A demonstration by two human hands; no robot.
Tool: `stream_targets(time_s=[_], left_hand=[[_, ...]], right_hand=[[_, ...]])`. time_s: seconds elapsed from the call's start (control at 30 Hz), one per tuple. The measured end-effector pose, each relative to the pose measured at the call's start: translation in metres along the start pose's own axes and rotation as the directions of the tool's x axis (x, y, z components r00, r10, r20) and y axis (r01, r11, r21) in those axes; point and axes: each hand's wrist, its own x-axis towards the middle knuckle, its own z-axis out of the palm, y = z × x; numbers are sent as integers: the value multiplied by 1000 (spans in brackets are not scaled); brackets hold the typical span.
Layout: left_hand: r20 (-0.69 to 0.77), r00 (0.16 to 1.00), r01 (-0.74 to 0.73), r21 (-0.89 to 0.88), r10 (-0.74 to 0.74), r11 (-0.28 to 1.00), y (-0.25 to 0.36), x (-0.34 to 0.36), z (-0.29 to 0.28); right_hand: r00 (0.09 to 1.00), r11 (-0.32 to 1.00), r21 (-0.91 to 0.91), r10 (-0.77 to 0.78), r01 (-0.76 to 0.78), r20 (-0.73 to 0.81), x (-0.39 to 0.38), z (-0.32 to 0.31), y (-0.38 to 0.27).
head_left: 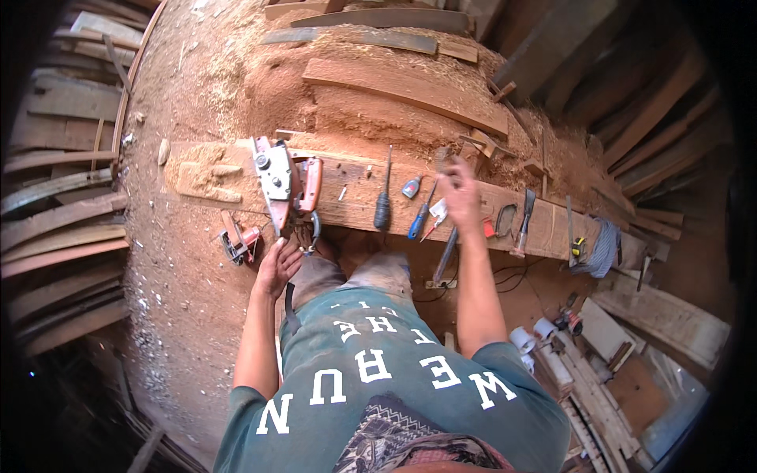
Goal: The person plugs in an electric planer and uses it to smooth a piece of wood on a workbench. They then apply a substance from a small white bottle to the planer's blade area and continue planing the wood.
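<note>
We have the left hand (277, 266) at the near end of the white-and-orange power tool (276, 180), fingers half curled; can't tell if they grip it. Tool sits on the wooden bench (552, 229), just beyond that hand. Right hand (460, 193) blurred, over the bench; we can't tell if it's clamped on anything. 2 screwdrivers to its left: blue-handled screwdriver (418, 223) nearer, black-handled screwdriver (382, 211) farther.
</note>
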Motion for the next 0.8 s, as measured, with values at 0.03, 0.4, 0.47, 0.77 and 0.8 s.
stream_targets(time_s=[0.03, 0.4, 0.47, 0.77, 0.8], left_hand=[[49, 999, 8, 7, -8, 1000, 7, 2, 2], [287, 958, -27, 52, 11, 998, 37, 55, 8], [270, 963, -18, 145, -22, 989, 45, 58, 9], [271, 962, -26, 154, -17, 988, 63, 50, 14], [269, 963, -27, 159, -17, 987, 63, 48, 14]], right_hand=[[988, 991, -16, -130, 132, 80, -3, 40, -2], [735, 761, -227, -431, 608, 524, -50, 278, -110], [761, 760, -272, -411, 590, 502, -51, 295, -110], [812, 739, -412, -308, 532, 496, -44, 329, -120], [819, 735, -432, -294, 523, 492, -44, 331, -122]])
